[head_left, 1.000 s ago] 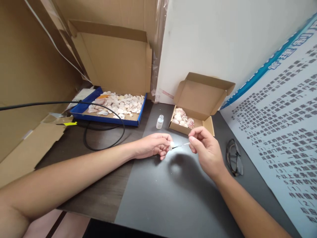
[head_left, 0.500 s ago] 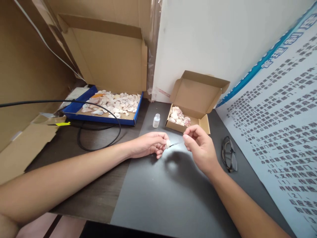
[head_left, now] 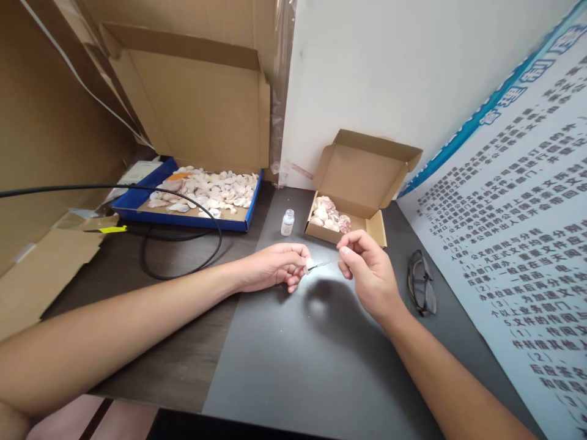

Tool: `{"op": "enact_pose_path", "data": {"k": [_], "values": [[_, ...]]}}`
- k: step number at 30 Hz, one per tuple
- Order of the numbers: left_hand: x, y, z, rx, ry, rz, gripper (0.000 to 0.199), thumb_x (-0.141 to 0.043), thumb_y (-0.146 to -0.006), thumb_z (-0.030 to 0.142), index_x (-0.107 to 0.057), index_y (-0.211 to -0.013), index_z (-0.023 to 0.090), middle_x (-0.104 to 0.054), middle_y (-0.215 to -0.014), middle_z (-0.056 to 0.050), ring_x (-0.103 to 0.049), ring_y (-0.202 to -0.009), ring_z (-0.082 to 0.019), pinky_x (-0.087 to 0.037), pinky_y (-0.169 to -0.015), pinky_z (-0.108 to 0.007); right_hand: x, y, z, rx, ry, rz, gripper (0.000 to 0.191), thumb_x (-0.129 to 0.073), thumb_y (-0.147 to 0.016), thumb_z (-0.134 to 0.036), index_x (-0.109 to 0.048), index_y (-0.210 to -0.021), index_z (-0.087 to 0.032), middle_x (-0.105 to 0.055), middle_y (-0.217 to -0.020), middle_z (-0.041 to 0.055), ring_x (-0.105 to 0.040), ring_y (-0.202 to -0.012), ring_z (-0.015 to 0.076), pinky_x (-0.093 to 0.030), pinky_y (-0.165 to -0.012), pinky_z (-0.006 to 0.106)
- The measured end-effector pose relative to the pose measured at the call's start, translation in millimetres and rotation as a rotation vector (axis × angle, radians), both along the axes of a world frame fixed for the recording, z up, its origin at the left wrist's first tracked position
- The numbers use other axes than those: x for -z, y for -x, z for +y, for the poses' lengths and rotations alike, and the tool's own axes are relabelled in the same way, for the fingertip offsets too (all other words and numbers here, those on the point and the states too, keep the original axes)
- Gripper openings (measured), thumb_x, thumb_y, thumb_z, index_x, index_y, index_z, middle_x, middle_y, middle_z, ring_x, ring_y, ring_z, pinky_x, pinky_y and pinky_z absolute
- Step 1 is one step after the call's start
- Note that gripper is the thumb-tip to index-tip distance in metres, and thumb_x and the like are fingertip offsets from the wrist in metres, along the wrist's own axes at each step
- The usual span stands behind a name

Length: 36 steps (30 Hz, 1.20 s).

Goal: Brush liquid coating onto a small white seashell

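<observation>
My left hand [head_left: 275, 267] pinches a small white seashell [head_left: 309, 266] between thumb and fingers, with the other fingers curled below. My right hand [head_left: 367, 269] is closed on a thin dark-tipped stick [head_left: 323, 264], whose kind is too fine to make out. Its dark tip points left and meets the shell, though whether it presses on it I cannot tell. Both hands are raised over the grey mat. Behind them stands a small clear glass bottle [head_left: 287, 223], upright and uncapped, with a white label.
A small open cardboard box [head_left: 373, 227] holds several shells at the back right. Many shells fill a blue-edged box [head_left: 183, 221] at the back left, crossed by a black cable [head_left: 222, 235]. Glasses [head_left: 422, 284] lie right of my right hand. A printed poster [head_left: 513, 201] covers the right wall.
The shell has turned slightly in my left hand. The dark tip of the stick now reaches over its face rather than its lower edge. The view has shifted a little.
</observation>
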<state>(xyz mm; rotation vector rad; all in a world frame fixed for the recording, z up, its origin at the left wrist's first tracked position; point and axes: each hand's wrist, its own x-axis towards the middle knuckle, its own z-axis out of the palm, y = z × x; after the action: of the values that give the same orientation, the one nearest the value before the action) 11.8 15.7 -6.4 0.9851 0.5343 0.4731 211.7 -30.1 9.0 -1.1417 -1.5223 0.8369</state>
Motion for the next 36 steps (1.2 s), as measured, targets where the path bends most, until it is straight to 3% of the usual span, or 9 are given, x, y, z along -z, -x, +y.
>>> {"op": "enact_pose_path", "data": {"k": [10, 16, 25, 36], "values": [[-0.8, -0.9, -0.1, 0.0, 0.012, 0.003, 0.017, -0.068, -0.079, 0.026, -0.055, -0.081, 0.016, -0.057, -0.068, 0.002, -0.05, -0.055, -0.009, -0.044, -0.055, -0.023, 0.1, -0.5, -0.7, -0.016, -0.022, -0.032, 0.011, -0.054, -0.093, -0.028, -0.052, -0.083, -0.022, -0.042, -0.064, -0.0057, -0.039, -0.053, 0.0102, -0.033, -0.052, 0.025], [-0.9, 0.5, -0.6, -0.006, 0.003, 0.007, 0.017, -0.069, -0.08, 0.026, -0.056, -0.08, 0.015, -0.055, -0.069, 0.002, -0.049, -0.056, -0.009, -0.045, -0.055, -0.024, -2.5, 1.5, -2.0, 0.054, -0.074, -0.152, 0.008, -0.061, -0.083, -0.021, -0.053, -0.084, -0.022, -0.045, -0.064, -0.0049, -0.041, -0.056, 0.0112, -0.035, -0.051, 0.025], [-0.2, 0.0, -0.8, -0.003, 0.0, 0.005, 0.017, -0.068, -0.08, 0.026, -0.055, -0.08, 0.016, -0.055, -0.068, 0.002, -0.049, -0.056, -0.008, -0.044, -0.054, -0.023, -1.4, 1.2, -2.3, 0.006, -0.063, -0.106, 0.013, -0.053, -0.093, -0.028, -0.052, -0.081, -0.021, -0.043, -0.062, -0.0058, -0.038, -0.052, 0.0099, -0.033, -0.05, 0.025], [-3.0, 0.2, -1.5, -0.002, -0.003, 0.015, 0.016, -0.068, -0.079, 0.025, -0.055, -0.08, 0.016, -0.055, -0.067, 0.003, -0.05, -0.055, -0.008, -0.045, -0.055, -0.023, -1.1, 3.3, -1.9, 0.017, -0.068, -0.126, 0.007, -0.056, -0.089, -0.024, -0.052, -0.084, -0.022, -0.045, -0.064, -0.0051, -0.041, -0.054, 0.0103, -0.035, -0.051, 0.024]]}}
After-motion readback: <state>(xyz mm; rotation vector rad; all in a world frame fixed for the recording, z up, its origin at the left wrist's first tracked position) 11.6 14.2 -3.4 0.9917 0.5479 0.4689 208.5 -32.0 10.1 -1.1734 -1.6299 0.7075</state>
